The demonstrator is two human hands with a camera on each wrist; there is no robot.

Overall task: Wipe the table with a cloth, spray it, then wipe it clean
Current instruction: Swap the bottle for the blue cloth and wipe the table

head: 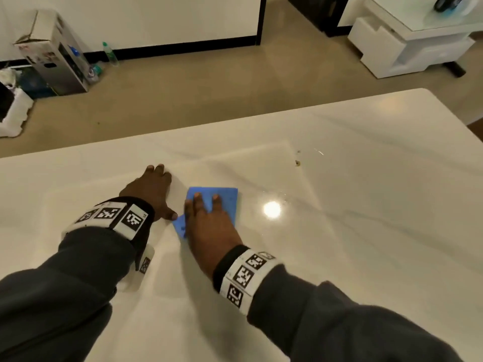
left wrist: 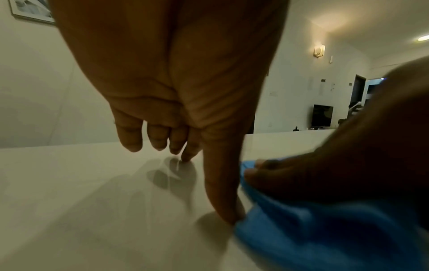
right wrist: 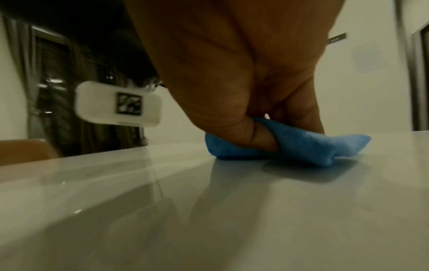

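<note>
A folded blue cloth lies on the glossy white table. My right hand presses it down with straight, spread fingers. In the right wrist view a fold of cloth bunches up between thumb and fingers. My left hand rests open on the bare table just left of the cloth, fingertips down, its thumb tip touching the cloth's near left corner. No spray bottle shows on the table.
Small brown specks and droplets sit on the table to the far right of the cloth, near a lamp glare. Beyond the table's far edge are a cardboard box, a green-capped bottle and a white cabinet.
</note>
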